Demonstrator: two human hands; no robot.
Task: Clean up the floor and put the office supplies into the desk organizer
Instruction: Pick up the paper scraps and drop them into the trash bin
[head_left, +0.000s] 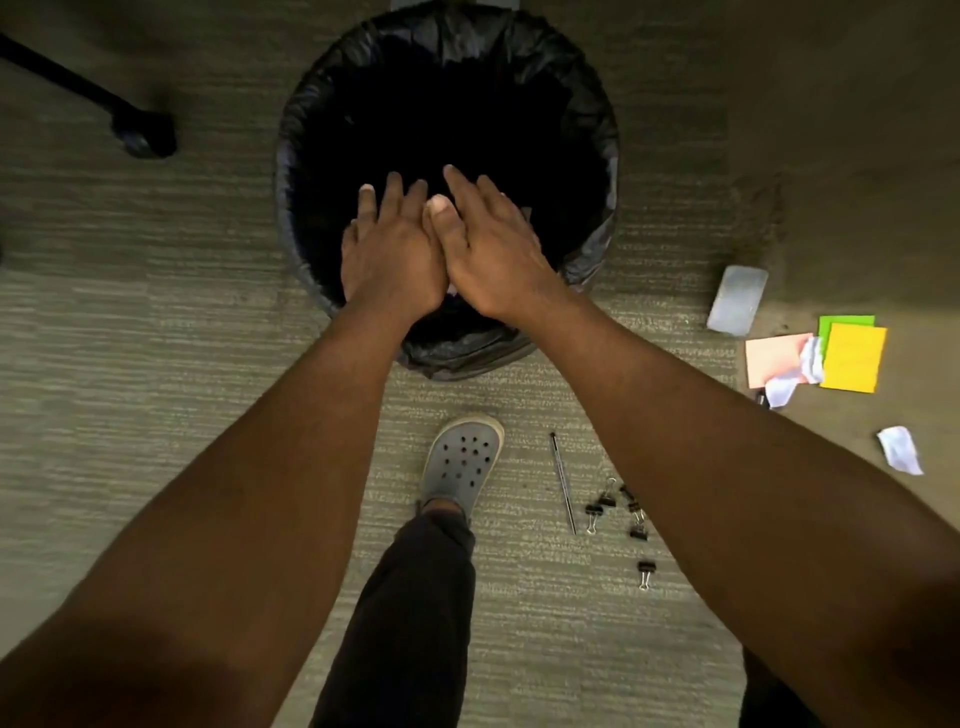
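Observation:
Both hands are held side by side, palms down, over the round bin with a black liner (587, 104). My left hand (389, 249) and my right hand (488, 249) have straight fingers, and their inner edges touch. A sliver of white shows between the wrists; what lies under the palms is hidden. On the carpet at the right lie a thin pen (563, 483), several black binder clips (623, 512), yellow (854, 358), green (844, 322) and pink (774, 358) sticky notes, crumpled white paper scraps (901, 449) and a grey eraser-like block (737, 299).
My grey clog (462, 460) stands just in front of the bin, my dark trouser leg below it. A black chair leg with a caster (143, 132) reaches in from the upper left. Grey-green carpet (156, 338) covers the floor.

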